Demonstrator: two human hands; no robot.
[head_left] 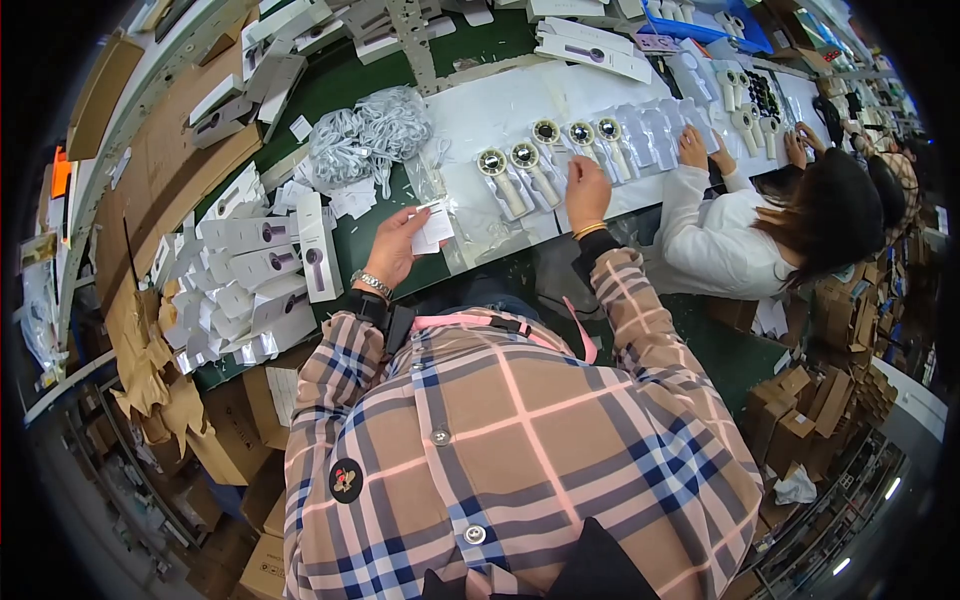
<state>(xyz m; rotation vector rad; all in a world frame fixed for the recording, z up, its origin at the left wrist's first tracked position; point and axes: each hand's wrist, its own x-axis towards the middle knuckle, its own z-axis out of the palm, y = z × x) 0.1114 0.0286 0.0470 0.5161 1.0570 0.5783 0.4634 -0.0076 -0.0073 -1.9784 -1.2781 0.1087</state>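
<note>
— Plaid flannel fills the near view; past it, the left hand (392, 250) pinches a small white card (433, 228) with a clear plastic bag (470, 225) lying just beside it; is that the work in hand?

— It looks so; the right hand (587, 190) is down, fingers curled, on a white sheet (480, 115) at the end of a row of small handheld fans (520, 172); whether it grips anything I cannot tell.

— How far along, would you say?

— Partway, by my guess; several fans with dark round heads lie bare in the row, while those farther right seem already sleeved in clear bags; a stack of white boxes (262, 262) waits to the left, so boxing looks mostly undone.

— And the surface?

— A green bench (360, 80); beyond the card, a heap of bagged white cords (365, 135); loose paper slips near the boxes; brown cardboard (170, 170) along the far left edge.

— Anyone else?

— A co-worker in a white top (715, 240) sits to the right, both hands on the same row; farther off, a blue tray (700, 22); cartons crowd the floor on both sides.
</note>
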